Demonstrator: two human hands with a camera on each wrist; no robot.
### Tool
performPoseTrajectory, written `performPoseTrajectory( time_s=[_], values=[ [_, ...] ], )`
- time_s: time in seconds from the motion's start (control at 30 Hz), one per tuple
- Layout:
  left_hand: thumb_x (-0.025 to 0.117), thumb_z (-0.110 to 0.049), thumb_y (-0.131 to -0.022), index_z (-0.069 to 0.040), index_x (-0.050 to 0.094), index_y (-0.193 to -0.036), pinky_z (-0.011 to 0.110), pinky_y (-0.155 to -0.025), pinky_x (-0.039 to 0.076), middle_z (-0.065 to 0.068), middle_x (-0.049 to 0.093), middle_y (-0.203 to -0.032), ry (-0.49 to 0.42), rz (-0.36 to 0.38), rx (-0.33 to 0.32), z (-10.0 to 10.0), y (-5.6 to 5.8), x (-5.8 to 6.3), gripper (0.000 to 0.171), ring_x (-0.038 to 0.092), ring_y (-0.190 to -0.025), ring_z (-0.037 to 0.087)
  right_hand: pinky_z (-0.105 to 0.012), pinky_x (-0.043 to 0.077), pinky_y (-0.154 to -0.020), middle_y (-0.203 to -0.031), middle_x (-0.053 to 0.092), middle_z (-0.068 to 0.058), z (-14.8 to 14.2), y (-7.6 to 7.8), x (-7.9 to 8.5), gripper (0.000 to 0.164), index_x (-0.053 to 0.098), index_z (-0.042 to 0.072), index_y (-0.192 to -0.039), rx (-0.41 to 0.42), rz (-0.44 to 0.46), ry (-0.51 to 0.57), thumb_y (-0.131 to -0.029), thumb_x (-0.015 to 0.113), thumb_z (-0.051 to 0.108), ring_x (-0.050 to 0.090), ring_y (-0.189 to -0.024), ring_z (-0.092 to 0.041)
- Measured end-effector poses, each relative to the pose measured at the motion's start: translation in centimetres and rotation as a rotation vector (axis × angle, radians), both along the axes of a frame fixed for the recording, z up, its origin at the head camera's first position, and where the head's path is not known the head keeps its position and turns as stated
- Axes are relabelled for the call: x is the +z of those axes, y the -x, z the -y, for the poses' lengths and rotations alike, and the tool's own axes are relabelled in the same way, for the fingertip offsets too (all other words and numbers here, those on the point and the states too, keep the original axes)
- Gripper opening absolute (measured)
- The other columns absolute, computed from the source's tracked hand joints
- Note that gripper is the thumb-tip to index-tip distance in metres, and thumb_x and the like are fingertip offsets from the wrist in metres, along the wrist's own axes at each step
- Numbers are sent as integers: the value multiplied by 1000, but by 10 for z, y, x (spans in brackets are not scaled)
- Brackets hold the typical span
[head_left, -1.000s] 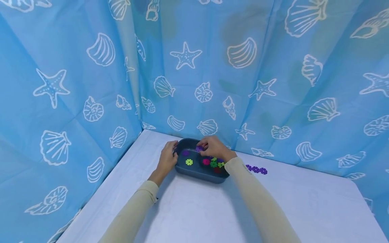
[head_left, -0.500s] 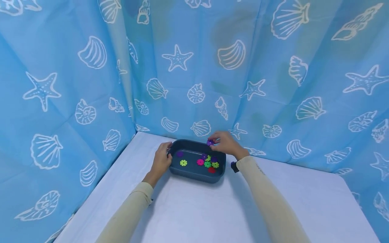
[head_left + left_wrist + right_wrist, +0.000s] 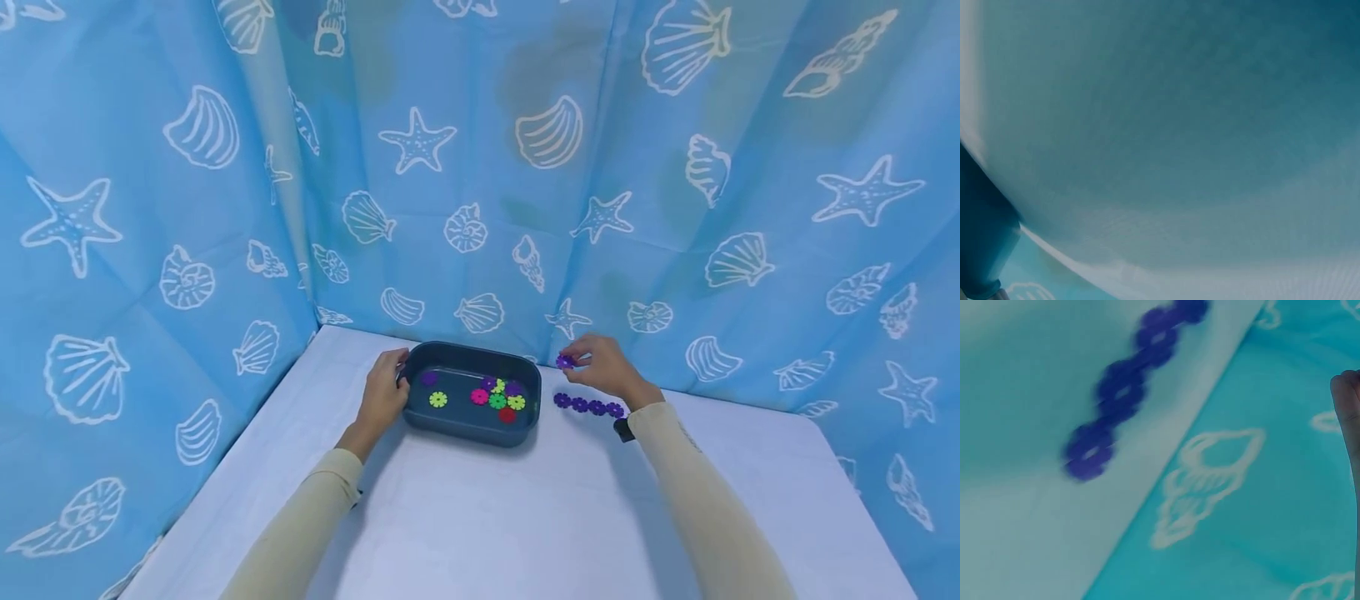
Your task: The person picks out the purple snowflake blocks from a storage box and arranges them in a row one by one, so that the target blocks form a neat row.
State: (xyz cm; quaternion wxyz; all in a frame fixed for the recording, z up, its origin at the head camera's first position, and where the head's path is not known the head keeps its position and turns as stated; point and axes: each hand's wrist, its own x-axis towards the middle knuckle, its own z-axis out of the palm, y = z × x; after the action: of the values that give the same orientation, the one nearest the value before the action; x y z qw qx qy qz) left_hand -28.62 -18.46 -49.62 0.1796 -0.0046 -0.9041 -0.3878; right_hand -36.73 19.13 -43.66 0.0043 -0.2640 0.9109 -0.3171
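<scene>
Purple and notched like a small gear, the plastic snowflake disc (image 3: 565,362) had left the dark blue rectangular plastic tub (image 3: 471,425), where the right hand (image 3: 603,369) had been picking it up a second before, and was now pinched in that hand's fingertips off the tub's right end, above the short chain of purple plastic discs (image 3: 588,407) lying in a row on the white table (image 3: 525,517). Judging from this, one more purple piece had been sorted out and carried to the chain, though it was not yet joined or set down. The left hand (image 3: 382,396) had stayed at the tub's left rim, fingers curled over its edge, steadying it. Yellow, pink, green, red and purple discs (image 3: 491,396) remained inside the tub, so more sorting seemed left
</scene>
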Motion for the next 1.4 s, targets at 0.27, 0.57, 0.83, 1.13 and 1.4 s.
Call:
performPoseTrajectory(
  time_s=[0.27, 0.57, 0.83, 1.13, 1.4],
  values=[
    [57, 12, -89, 2, 47, -135, 38, -105, 46, 17, 50, -132, -2, -3, -6, 1, 0, -1, 49, 51, -125, 30, -44, 59, -85, -105, 65, -7, -45, -9, -23, 32, 71, 7, -113, -111, 73, -48, -83, 76, 17, 62, -100, -29],
    [57, 11, -89, 2, 47, -135, 38, -105, 46, 18, 49, -132, 18, -6, -4, 1, -1, 2, 48, 51, -125, 30, -46, 59, -83, -109, 64, -12, -91, -23, -42, 35, 69, 5, -116, -224, 157, -72, -84, 76, 17, 61, -103, -33],
    [56, 10, -90, 3, 47, -135, 38, -105, 45, 17, 49, -133, 21, -4, 1, 0, 0, -1, 47, 51, -126, 30, -47, 58, -84, -108, 65, -12, -113, -28, -59, 39, 70, 4, -115, -273, 194, -92, -81, 78, 21, 60, -102, -32],
    [56, 12, -89, 3, 47, -135, 38, -105, 45, 18, 50, -133, 18, -11, -8, -1, 0, -3, 47, 51, -126, 30, -48, 57, -86, -104, 66, -10, -120, -26, -70, 38, 70, 3, -114, -280, 188, -108, -80, 79, 17, 62, -99, -29],
    [57, 11, -89, 3, 48, -134, 38, -105, 45, 18, 50, -133, 23, -7, 2, -1, 0, -1, 47, 52, -126, 30, -48, 56, -88, -105, 66, -9, -117, -25, -68, 37, 70, 4, -115, -262, 214, -127, -81, 78, 16, 62, -98, -28]
  ],
)
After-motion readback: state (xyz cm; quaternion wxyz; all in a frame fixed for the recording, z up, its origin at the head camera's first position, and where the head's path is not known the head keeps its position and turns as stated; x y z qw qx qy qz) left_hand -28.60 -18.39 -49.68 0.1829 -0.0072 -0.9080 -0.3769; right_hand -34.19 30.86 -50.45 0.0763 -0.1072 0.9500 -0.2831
